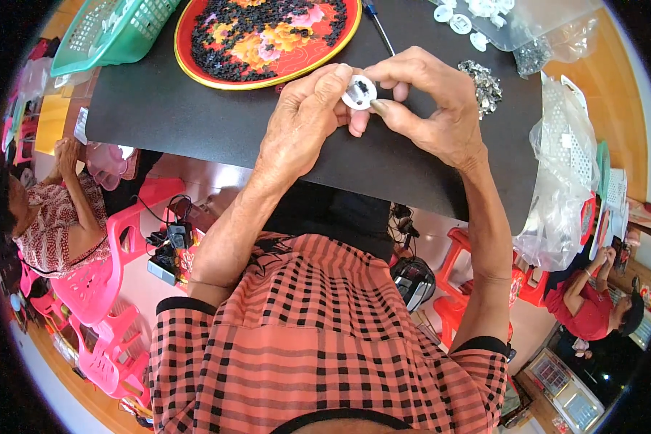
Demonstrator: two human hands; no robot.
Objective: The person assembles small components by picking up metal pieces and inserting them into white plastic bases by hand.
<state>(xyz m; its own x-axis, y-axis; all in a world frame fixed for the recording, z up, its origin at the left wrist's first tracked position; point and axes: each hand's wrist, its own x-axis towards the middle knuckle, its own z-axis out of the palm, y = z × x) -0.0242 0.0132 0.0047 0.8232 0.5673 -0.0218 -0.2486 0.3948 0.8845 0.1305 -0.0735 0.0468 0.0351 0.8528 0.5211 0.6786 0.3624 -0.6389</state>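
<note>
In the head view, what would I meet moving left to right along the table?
Green basket, left hand, white round piece, right hand, pile of shiny pieces, large clear bag. Skipped: red tray, overlapped by the left hand.

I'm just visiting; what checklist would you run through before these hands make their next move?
1. White round plastic piece held in the left hand: ok.
2. Right hand at the piece's edge: ok.
3. Small black pieces available on the red, yellow-rimmed round tray: ok.
4. Heap of small silvery pieces on the black table: ok.
5. Dark spot inside the white piece properly seated: cannot tell, too small.
</note>
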